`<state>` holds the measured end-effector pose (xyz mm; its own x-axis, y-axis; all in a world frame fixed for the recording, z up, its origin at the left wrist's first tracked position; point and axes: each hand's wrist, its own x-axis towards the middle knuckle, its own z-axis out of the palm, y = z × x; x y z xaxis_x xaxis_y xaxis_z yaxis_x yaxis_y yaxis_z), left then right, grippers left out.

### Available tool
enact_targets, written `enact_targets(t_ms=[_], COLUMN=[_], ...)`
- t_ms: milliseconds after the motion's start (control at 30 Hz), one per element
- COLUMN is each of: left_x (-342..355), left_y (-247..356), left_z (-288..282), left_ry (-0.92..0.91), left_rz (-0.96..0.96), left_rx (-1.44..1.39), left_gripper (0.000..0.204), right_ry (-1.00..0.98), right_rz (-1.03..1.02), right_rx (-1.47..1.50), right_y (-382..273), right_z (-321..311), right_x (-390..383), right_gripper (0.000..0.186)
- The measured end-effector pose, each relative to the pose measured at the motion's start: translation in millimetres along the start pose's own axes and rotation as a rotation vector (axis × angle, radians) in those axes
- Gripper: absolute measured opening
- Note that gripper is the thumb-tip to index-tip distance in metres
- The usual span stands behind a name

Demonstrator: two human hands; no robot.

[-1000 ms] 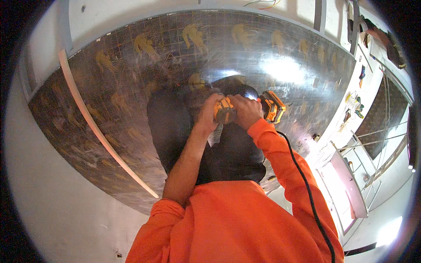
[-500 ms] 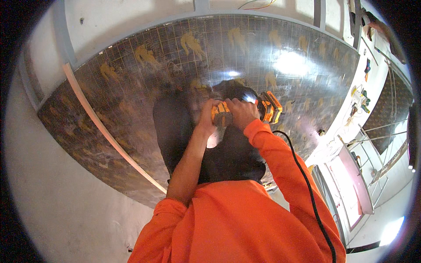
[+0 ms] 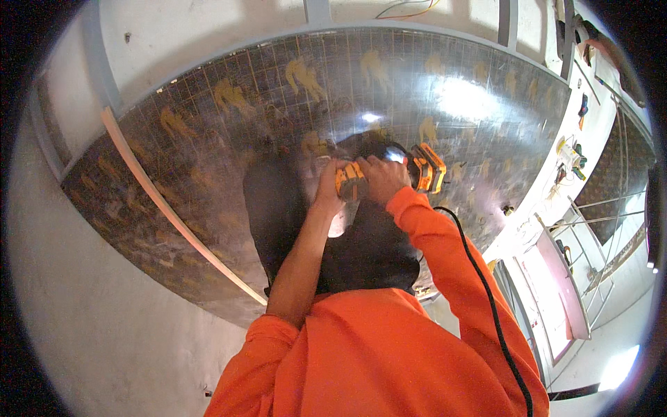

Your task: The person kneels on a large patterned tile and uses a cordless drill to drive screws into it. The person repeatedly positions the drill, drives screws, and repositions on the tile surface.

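Note:
An orange and black cordless drill (image 3: 351, 182) points down at a dark, shiny sheet (image 3: 278, 90) with yellowish printed shapes. My left hand (image 3: 329, 184) is closed round the side of the drill's body. Wrapped round its handle is my right hand (image 3: 383, 179), with the orange battery end (image 3: 429, 169) sticking out to the right. A small lamp glows near the battery end. The drill's tip and whatever it touches are hidden under my hands. Black cloth over my legs (image 3: 368, 257) lies directly below.
A narrow pale wood strip (image 3: 174, 215) crosses the sheet's left part. Grey metal bars (image 3: 101, 62) stand along the far edge. A black cord (image 3: 486, 285) runs beside my right arm. Tools and metal frames (image 3: 577, 229) lie on the right.
Almost nothing differs. The view has shifted very slightly, while both hands and the drill keep their place on the sheet.

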<state>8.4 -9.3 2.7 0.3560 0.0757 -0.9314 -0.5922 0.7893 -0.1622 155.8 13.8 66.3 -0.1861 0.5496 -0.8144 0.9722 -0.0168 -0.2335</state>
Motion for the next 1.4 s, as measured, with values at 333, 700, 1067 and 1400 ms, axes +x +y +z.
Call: enact_targets(t_ms=[333,700,1067,1400], left_x=[-0.9,-2.5,-2.7,-5.4], left_y=[-0.2,-2.2,-1.0,-0.7], left_z=[4.6,8.4,6.8,11.8], left_ry=[0.034,0.093,0.061,0.085], left_rz=[-0.002,-0.075,-0.09,-0.012], left_rx=[-0.028,-0.03,-0.014,-0.022], left_gripper=[0.022,0.028,0.024,0.022], right_ry=[0.046,0.097,0.155,0.168], right_rz=[-0.052,-0.058,-0.088,-0.096], right_rx=[-0.008,0.012,-0.015,0.029], right_y=[7.1,13.3,15.2,19.3], right_z=[6.4,4.6,15.9,19.8], right_x=[2.7,1.2,-0.4,2.7], right_gripper=[0.055,0.055,0.054,0.046])
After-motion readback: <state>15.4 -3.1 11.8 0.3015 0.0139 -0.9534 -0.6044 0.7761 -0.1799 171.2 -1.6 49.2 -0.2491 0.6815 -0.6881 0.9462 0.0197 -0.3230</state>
